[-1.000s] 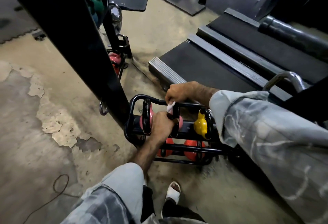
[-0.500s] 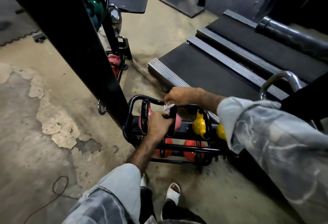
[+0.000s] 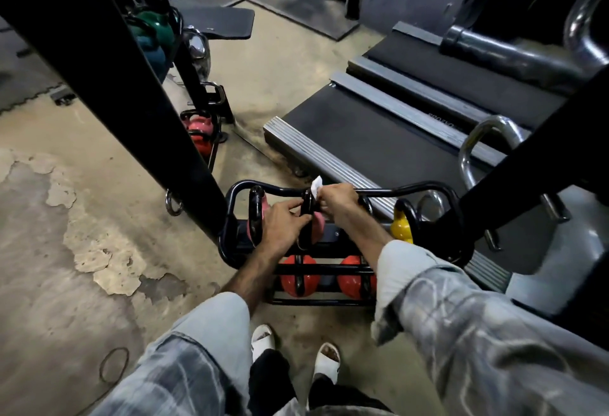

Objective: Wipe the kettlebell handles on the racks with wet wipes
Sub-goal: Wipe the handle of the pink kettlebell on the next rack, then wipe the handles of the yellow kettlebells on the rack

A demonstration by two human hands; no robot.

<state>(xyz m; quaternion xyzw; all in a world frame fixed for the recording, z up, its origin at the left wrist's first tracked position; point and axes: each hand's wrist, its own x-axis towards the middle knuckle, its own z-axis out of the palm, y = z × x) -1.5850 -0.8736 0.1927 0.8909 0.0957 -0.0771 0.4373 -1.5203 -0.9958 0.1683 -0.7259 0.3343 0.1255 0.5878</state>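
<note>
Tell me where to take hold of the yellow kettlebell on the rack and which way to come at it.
Grip the yellow kettlebell by the top of its black handle, coming from above. The handle loop stands upright above the rack rail, while the round body sits low behind the bars and offers no hold. The right hand is nearer, though it now pinches the wipe.

rack (image 3: 425,187) sits before the treadmill (image 3: 372,138); kettlebells (image 3: 401,227) apparently on two tiers.

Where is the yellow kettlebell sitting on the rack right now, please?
In the head view, the yellow kettlebell sits on the rack's upper tier toward its right end, just right of the right hand and above the red kettlebells.
</note>
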